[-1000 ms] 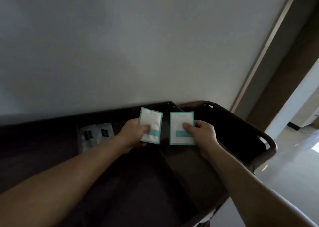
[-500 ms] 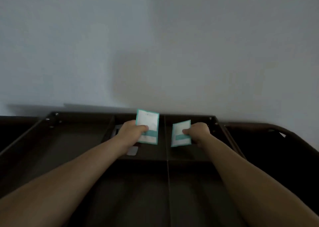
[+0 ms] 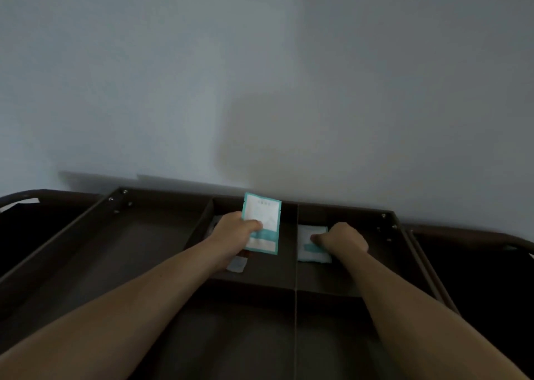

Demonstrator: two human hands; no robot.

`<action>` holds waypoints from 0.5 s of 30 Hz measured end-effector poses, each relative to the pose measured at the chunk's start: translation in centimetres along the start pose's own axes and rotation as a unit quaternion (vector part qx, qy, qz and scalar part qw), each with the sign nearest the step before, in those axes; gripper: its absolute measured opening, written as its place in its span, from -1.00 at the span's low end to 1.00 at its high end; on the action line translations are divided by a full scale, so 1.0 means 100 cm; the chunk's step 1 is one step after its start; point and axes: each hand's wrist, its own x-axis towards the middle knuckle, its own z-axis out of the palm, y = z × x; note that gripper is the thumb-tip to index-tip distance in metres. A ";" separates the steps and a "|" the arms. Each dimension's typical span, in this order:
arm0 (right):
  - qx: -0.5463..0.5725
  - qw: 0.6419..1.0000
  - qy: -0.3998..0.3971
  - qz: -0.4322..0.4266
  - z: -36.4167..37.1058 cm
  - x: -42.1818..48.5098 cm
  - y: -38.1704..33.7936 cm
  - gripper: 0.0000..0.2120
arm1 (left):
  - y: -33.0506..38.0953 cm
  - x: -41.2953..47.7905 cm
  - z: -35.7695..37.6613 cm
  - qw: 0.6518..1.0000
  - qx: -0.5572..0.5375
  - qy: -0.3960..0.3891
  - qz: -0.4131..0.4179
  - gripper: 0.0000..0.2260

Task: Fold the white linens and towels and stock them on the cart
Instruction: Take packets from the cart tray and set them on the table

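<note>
Dark brown cart (image 3: 161,203) with a tray top split into compartments, set against a plain grey wall (image 3: 260,76). Two bare forearms reach from the near edge across the front compartments. A small pale sachet (image 3: 237,264) lies in the middle back compartment, partly under the left wrist. Left hand (image 3: 234,230): fingers curled, thumb pinching an upright teal-edged packet (image 3: 264,220) above that compartment. Right hand (image 3: 342,236): fingers curled, gripping a second packet (image 3: 310,246) low in the right back compartment.

Right packet (image 3: 309,254) now down in cart (image 3: 323,280)
</note>
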 end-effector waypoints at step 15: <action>0.327 0.928 -0.084 -0.157 -0.047 -0.043 -0.012 -0.83 | 0.031 -0.004 0.059 0.993 -0.071 -0.098 0.005 -0.91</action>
